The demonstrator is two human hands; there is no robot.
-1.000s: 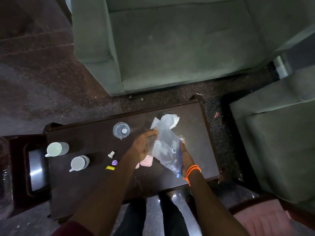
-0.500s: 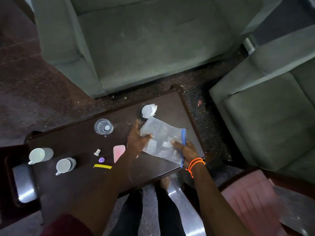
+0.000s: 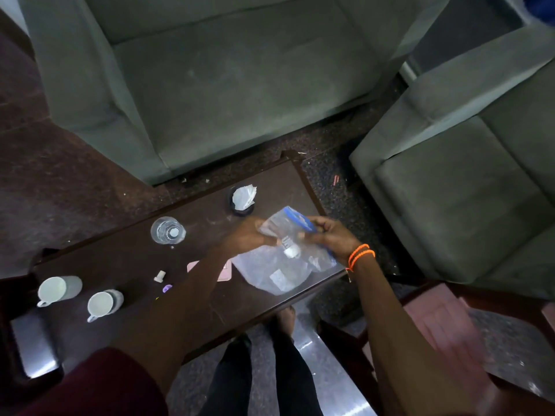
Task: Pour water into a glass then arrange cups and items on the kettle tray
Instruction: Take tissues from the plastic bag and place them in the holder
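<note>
Both hands hold a clear plastic zip bag (image 3: 282,265) with a blue seal strip over the right part of the dark wooden table (image 3: 135,259). My left hand (image 3: 246,237) grips its left upper edge, my right hand (image 3: 330,238) grips the blue strip. Small white items show inside the bag. A glass of water (image 3: 167,230) stands left of my left hand. Two white cups lie on their sides at the table's left end, one cup (image 3: 58,290) farther left, the other cup (image 3: 104,303) nearer. A dark tray (image 3: 18,340) sits at the far left.
A dark round holder with crumpled white paper (image 3: 242,197) stands behind the bag. A pink flat item (image 3: 223,273), a small white piece (image 3: 159,276) and a purple piece (image 3: 167,288) lie mid-table. Grey-green sofas stand beyond and to the right.
The bag has been turned so its blue strip now points up and away, with my right hand raised to the strip. The view has shifted left and closer.
</note>
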